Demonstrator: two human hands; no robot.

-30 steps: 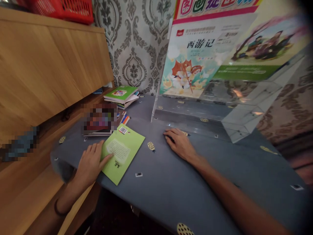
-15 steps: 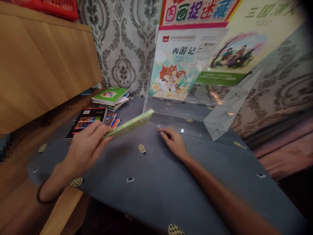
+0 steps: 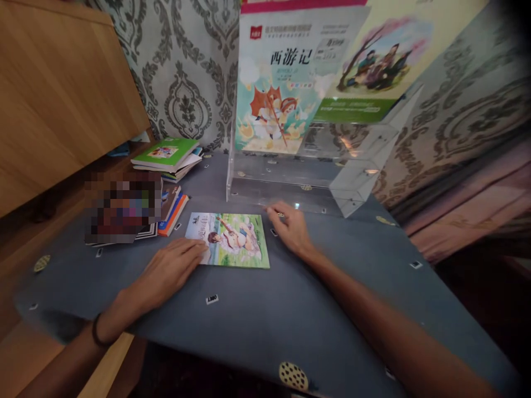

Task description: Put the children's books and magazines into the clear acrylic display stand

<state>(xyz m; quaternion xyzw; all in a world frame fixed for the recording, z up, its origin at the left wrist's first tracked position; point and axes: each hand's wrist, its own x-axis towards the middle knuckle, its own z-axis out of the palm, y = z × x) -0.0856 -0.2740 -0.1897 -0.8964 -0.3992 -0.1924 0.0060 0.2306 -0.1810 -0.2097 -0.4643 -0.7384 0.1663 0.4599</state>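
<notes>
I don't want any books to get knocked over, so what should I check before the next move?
1. Left hand on the book: ok, its fingers rest over the left side.
2. Book flat on the table, picture side up: ok.
3. Right hand apart from the book: ok, it lies beside it.
4. Clear stand standing on the table: ok.
5. Things under the green book lined up: not ok, some edges stick out.
6. Cover of the dark book at the left readable: cannot tell, it is blurred out.
</notes>
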